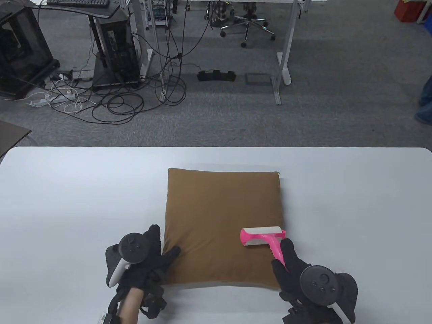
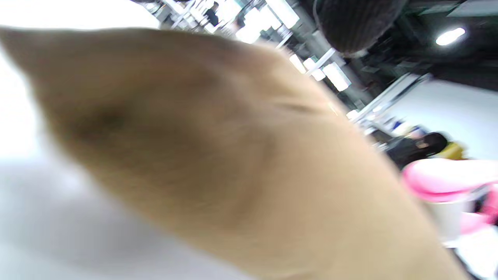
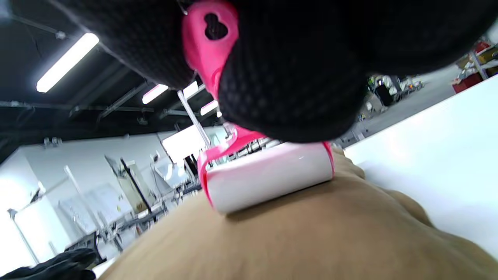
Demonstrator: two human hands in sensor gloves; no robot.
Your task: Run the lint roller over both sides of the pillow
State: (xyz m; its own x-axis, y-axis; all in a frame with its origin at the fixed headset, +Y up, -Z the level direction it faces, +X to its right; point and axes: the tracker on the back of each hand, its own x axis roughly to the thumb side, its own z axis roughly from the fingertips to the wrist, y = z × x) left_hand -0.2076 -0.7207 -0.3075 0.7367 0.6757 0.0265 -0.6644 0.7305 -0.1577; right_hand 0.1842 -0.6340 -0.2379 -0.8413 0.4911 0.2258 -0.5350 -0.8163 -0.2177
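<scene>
The white table (image 1: 67,202) fills the lower half of the table view, its far edge running across the middle of the picture. Beyond it, toward 12 o'clock, grey carpet holds a computer tower (image 1: 116,50) at about 11 o'clock amid a tangle of cables (image 1: 114,104), and an office chair (image 1: 248,20) close to 12 o'clock.

The brown pillow (image 1: 222,222) lies flat on the table, a little toward 6 o'clock from the table's middle, its long sides running from 6 to 12 o'clock. In the left wrist view the pillow (image 2: 233,163) fills most of the blurred picture.

The left hand (image 1: 152,256) sits at the pillow's 8 o'clock corner. Its thumb rests on top of the cloth near the edge while the other fingers lie along the pillow's left side; how tightly it grips cannot be told.

The right hand (image 1: 290,266) is at the pillow's 5 o'clock corner, wrapped around the pink handle of the lint roller (image 1: 263,238). In the right wrist view the gloved fingers (image 3: 291,77) close round the handle, and the lint roller (image 3: 268,177) rests its white drum on the pillow (image 3: 311,241), lying crosswise from 9 to 3 o'clock, just at 12 o'clock from the hand.
</scene>
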